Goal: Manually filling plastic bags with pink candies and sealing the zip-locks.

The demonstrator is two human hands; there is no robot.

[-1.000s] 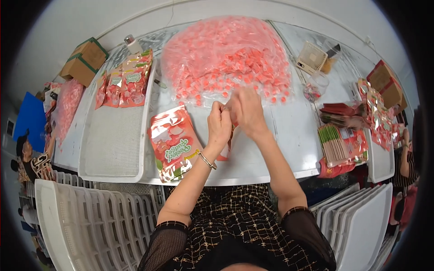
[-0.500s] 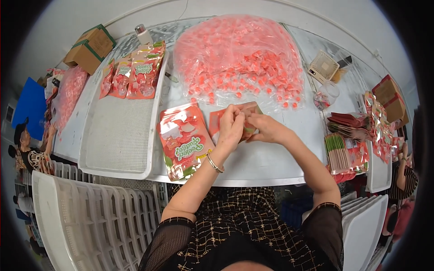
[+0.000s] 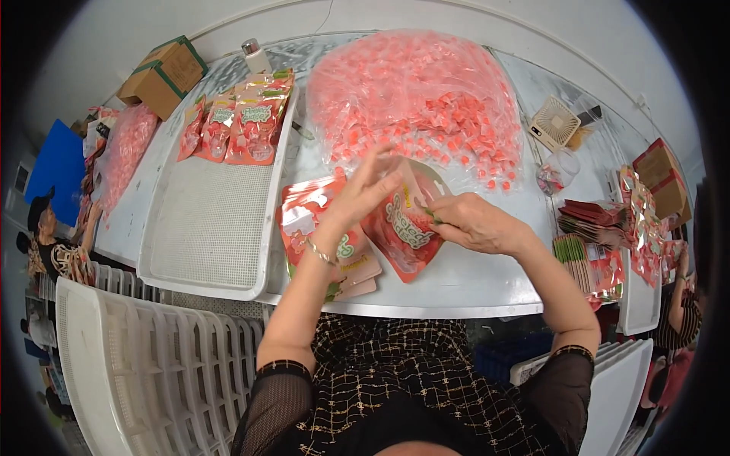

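A red candy pouch [image 3: 407, 228] is tilted on the table in front of me, its upper part parted from the tabletop. At its right edge, my right hand [image 3: 483, 222] pinches the film between thumb and fingers. My left hand [image 3: 366, 190], a little blurred, has its fingers stretched out by the pouch's upper left edge; whether it touches the film is unclear. Under my left wrist lies a stack of flat red pouches [image 3: 357, 262], partly covered by the forearm. Beyond both hands spreads a big clear bag of small red-and-white wrapped pieces [image 3: 426, 99], some spilling toward me.
On the left, a white mesh tray [image 3: 209, 220] holds several filled pouches [image 3: 255, 121] at its far end. A small fan [image 3: 555, 121], a clear jar [image 3: 557, 171] and bundled pouches [image 3: 585, 262] are on the right. Stacked trays [image 3: 167, 365] stand below the table. People work at both sides.
The pouch has turned its printed front toward me and come nearer. My left hand has let go and spread its fingers, while my right hand has shifted right along the edge.
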